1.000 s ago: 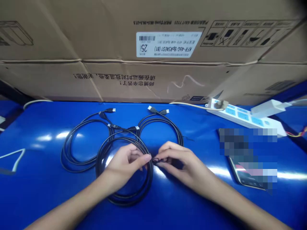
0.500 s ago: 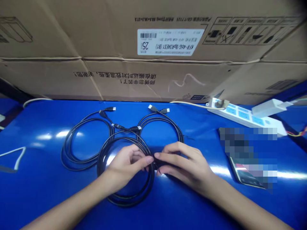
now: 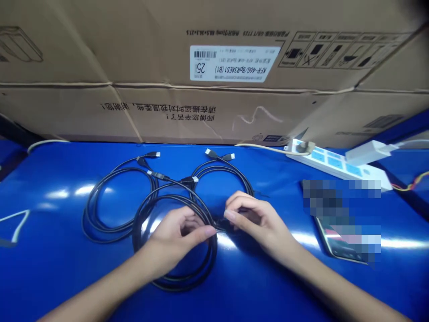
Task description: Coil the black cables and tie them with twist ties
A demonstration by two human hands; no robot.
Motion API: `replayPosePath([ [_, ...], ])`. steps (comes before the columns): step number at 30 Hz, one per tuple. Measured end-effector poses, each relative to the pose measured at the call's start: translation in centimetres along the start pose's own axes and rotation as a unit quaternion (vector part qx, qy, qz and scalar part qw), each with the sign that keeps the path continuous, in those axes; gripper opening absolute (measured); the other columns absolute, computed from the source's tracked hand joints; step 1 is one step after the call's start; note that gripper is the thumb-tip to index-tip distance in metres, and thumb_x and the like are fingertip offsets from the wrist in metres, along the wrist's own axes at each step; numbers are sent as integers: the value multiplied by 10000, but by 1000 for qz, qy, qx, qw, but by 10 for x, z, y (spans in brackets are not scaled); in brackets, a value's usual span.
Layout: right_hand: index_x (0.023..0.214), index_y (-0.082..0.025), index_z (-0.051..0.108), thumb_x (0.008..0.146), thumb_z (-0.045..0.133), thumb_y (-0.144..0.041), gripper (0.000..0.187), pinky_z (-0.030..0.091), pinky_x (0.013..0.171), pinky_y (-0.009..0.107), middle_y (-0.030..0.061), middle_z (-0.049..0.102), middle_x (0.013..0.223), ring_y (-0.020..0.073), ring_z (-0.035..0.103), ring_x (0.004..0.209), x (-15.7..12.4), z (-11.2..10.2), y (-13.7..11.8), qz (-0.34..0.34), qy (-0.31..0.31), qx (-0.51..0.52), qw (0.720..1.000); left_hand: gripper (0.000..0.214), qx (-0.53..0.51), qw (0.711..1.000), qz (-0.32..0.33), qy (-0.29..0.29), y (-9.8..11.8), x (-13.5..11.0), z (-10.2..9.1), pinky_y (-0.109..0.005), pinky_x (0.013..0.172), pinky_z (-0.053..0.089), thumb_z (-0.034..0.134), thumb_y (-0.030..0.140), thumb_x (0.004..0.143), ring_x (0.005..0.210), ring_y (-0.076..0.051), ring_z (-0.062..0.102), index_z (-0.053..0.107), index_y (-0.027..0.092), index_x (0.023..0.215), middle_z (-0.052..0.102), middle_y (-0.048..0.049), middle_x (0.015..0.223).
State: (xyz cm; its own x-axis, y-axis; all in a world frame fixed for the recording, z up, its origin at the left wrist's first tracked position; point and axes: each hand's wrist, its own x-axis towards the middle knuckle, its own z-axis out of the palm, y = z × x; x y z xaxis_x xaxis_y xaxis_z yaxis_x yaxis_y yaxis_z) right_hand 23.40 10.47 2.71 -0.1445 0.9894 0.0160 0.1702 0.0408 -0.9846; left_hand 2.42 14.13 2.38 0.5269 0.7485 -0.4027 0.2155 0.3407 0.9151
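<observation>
My left hand (image 3: pixel 182 228) is closed around the side of a coiled black cable (image 3: pixel 176 287), thumb on top of the loops. This coil's plugs (image 3: pixel 157 175), with pale tips, point away at its far side. Just right of it, my right hand (image 3: pixel 256 214) is pinched, thumb against forefinger. A thin dark tie (image 3: pixel 220 229) runs from the gripped side of the coil to these fingers; its far end is hidden. Two more coiled black cables lie beyond, one at the left (image 3: pixel 86 214) and one behind my right hand (image 3: pixel 246 179).
A large cardboard box (image 3: pixel 150 44) walls off the back of the blue table (image 3: pixel 67 277). At the right are a white power strip (image 3: pixel 338 163) with a charger (image 3: pixel 367 152) and a phone (image 3: pixel 342 250), partly pixelated. A white cord (image 3: pixel 258 146) runs along the box.
My right hand has drawn slightly away from the coil to the right, widening the gap between my hands. My left hand keeps its hold. The whole view has shifted slightly.
</observation>
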Motion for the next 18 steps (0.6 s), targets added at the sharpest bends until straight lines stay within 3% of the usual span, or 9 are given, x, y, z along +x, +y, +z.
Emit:
replayPosePath([
  [4, 757, -188, 662, 921, 705, -409, 279, 493, 566, 242, 17, 569, 833, 134, 548, 686, 1, -1, 0, 28, 8, 43, 999, 302, -24, 999, 19, 11, -4, -2, -1, -276, 678, 488, 781, 444, 791, 746, -164, 631, 665, 180, 882, 685, -12, 783],
  [10, 760, -184, 664, 900, 724, -402, 266, 544, 560, 235, 6, 546, 841, 117, 562, 660, 2, -4, -4, 22, 50, 81, 995, 296, -45, 997, 59, -9, -2, -9, -5, -265, 727, 534, 757, 450, 854, 754, -155, 672, 688, 199, 995, 717, -9, 831],
  [13, 742, -186, 639, 891, 726, -421, 292, 541, 552, 244, -3, 544, 819, 115, 574, 631, 5, -14, -3, 4, 94, 50, 994, 302, -46, 996, 72, -25, 1, -10, -9, -246, 674, 529, 742, 458, 868, 682, -139, 665, 685, 211, 1032, 708, 7, 790],
  [18, 763, -201, 611, 927, 664, -453, 305, 499, 568, 267, -5, 588, 742, 143, 586, 614, 13, -48, 0, -57, 221, -78, 971, 329, 15, 996, 80, -33, 4, -4, -3, -242, 636, 529, 633, 522, 916, 664, -158, 676, 692, 199, 883, 719, -13, 737],
])
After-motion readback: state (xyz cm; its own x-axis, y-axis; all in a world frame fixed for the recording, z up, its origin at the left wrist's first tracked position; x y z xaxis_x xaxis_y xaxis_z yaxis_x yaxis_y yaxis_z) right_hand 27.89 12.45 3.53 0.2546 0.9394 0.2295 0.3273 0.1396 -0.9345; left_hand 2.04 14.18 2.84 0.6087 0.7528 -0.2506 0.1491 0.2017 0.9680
